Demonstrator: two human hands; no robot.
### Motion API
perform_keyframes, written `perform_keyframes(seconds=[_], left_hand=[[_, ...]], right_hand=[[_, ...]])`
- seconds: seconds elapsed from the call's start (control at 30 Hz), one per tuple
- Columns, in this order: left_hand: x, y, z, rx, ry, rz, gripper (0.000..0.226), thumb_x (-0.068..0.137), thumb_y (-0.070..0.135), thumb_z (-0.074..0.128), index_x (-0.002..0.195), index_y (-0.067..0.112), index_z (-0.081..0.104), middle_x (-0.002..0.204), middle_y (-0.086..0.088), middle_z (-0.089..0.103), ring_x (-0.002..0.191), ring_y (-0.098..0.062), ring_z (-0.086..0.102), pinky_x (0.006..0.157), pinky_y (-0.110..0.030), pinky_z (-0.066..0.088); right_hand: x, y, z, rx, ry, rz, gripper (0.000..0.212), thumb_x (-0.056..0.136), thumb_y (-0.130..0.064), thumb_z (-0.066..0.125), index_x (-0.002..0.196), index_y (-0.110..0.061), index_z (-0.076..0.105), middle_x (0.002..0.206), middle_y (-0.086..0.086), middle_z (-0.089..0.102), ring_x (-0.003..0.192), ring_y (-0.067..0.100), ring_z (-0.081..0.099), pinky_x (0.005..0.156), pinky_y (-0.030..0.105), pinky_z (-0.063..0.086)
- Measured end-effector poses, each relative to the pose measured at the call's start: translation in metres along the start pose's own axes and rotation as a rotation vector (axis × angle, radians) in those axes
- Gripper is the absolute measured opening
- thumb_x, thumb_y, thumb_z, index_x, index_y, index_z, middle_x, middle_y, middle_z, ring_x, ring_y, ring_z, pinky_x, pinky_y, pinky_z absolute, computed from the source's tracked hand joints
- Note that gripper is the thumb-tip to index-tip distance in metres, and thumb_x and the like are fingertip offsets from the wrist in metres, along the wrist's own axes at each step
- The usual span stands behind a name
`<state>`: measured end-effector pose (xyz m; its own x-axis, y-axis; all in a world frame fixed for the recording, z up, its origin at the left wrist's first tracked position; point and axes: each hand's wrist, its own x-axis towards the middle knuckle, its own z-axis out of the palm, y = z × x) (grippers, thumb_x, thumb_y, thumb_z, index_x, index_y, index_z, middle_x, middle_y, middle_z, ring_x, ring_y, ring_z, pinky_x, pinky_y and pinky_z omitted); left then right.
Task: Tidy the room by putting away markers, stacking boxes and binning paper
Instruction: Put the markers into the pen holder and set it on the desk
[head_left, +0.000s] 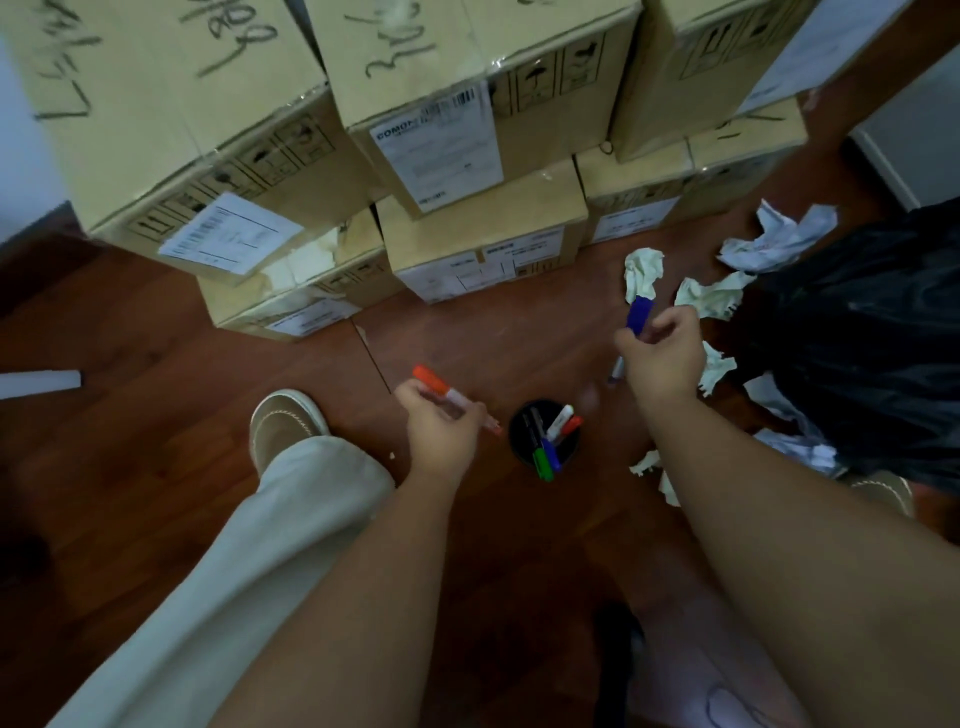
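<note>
My left hand (441, 428) grips an orange-capped marker (434, 382), held just left of a round black pen cup (519, 421) on the wooden floor. The cup holds several markers, among them a green one (542, 462) and a red one (569, 426). My right hand (660, 356) is closed around a blue-capped marker (640, 314), up and right of the cup. Crumpled paper (643, 270) lies on the floor beyond my right hand, with more crumpled paper (779, 239) to the right. Cardboard boxes (483, 228) are stacked behind.
A black bin bag (872, 332) sits at the right with paper scraps around it. A white tube (39, 383) lies at the far left. My shoe (283, 426) and trouser leg are left of the cup. A white cabinet edge (904, 135) stands at the far right.
</note>
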<state>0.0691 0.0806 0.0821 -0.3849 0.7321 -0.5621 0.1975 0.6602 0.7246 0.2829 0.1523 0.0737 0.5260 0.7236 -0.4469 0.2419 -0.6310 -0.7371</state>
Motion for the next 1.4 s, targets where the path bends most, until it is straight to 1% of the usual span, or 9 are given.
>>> perform_keyframes(seconds=[0.17,0.23,0.33,0.57,0.73,0.93,1.1,1.2,1.4], left_hand=[[-0.021,0.009,0.017,0.0,-0.124,-0.037,0.036,0.083,-0.003,0.065,0.105,0.024,0.056,0.093,-0.014,0.068,0.078,-0.01,0.072,0.071,-0.01,0.053],[-0.024,0.009,0.024,0.063,-0.112,-0.026,0.031,0.079,-0.001,0.066,0.085,0.029,0.06,0.097,-0.009,0.066,0.088,-0.016,0.067,0.085,-0.031,0.056],[-0.025,0.004,0.031,0.22,-0.127,0.014,0.03,0.081,0.003,0.068,0.08,0.033,0.061,0.107,-0.003,0.06,0.094,-0.015,0.059,0.087,-0.029,0.05],[-0.025,-0.012,0.025,0.178,-0.138,-0.041,0.047,0.087,0.004,0.063,0.125,0.03,0.055,0.131,0.005,0.045,0.116,-0.012,0.051,0.09,-0.022,0.047],[-0.016,-0.032,0.015,0.109,-0.254,-0.178,0.064,0.086,-0.007,0.058,0.141,0.023,0.044,0.144,0.0,0.045,0.131,-0.02,0.047,0.094,-0.029,0.049],[-0.013,-0.049,0.014,0.141,-0.336,-0.231,0.065,0.08,-0.007,0.06,0.137,0.022,0.05,0.134,-0.006,0.055,0.114,-0.027,0.061,0.07,-0.028,0.051],[-0.008,-0.052,0.018,0.186,-0.348,-0.23,0.059,0.076,-0.001,0.069,0.13,0.019,0.056,0.126,-0.005,0.063,0.113,-0.022,0.062,0.093,-0.04,0.054],[-0.01,-0.04,0.017,0.236,-0.345,-0.249,0.054,0.083,0.005,0.069,0.132,0.02,0.053,0.114,-0.002,0.064,0.105,-0.02,0.063,0.085,-0.031,0.052],[-0.009,-0.042,0.024,0.251,-0.374,-0.268,0.049,0.087,0.015,0.068,0.131,0.028,0.052,0.098,-0.003,0.065,0.096,-0.027,0.066,0.089,-0.047,0.055]], right_hand=[[-0.023,-0.027,-0.016,0.15,-0.158,-0.053,0.053,0.081,-0.004,0.069,0.117,-0.028,0.038,0.082,-0.005,0.053,0.069,0.002,0.056,0.065,0.018,0.042],[-0.034,-0.032,-0.022,0.068,-0.256,-0.108,0.047,0.083,-0.005,0.068,0.12,-0.026,0.049,0.094,-0.002,0.056,0.074,-0.002,0.055,0.068,0.018,0.043],[-0.048,-0.027,-0.026,-0.069,-0.372,-0.17,0.032,0.083,-0.005,0.066,0.109,-0.021,0.06,0.098,-0.003,0.056,0.076,0.0,0.053,0.069,0.02,0.04],[-0.063,0.016,-0.016,-0.466,-0.517,-0.432,0.021,0.082,-0.005,0.067,0.1,-0.016,0.072,0.103,0.002,0.063,0.09,0.02,0.062,0.077,0.025,0.047],[-0.065,0.021,-0.012,-0.405,-0.389,-0.563,0.02,0.076,0.001,0.07,0.093,-0.008,0.075,0.093,0.004,0.063,0.077,0.014,0.058,0.067,-0.002,0.035],[-0.061,0.006,-0.009,-0.302,-0.268,-0.496,0.016,0.073,0.001,0.067,0.081,-0.01,0.073,0.086,-0.006,0.056,0.074,0.01,0.053,0.065,-0.003,0.035],[-0.065,0.0,0.0,-0.317,-0.352,-0.562,0.013,0.074,0.002,0.065,0.077,-0.008,0.072,0.087,-0.001,0.058,0.074,0.011,0.052,0.063,0.002,0.038],[-0.062,0.008,0.003,-0.419,-0.391,-0.568,0.013,0.077,0.001,0.063,0.081,-0.008,0.07,0.093,0.002,0.057,0.076,0.013,0.053,0.062,0.008,0.034],[-0.06,0.03,0.002,-0.678,-0.628,-0.633,0.027,0.085,-0.017,0.061,0.11,-0.016,0.072,0.117,-0.001,0.061,0.108,0.019,0.054,0.092,0.034,0.047]])
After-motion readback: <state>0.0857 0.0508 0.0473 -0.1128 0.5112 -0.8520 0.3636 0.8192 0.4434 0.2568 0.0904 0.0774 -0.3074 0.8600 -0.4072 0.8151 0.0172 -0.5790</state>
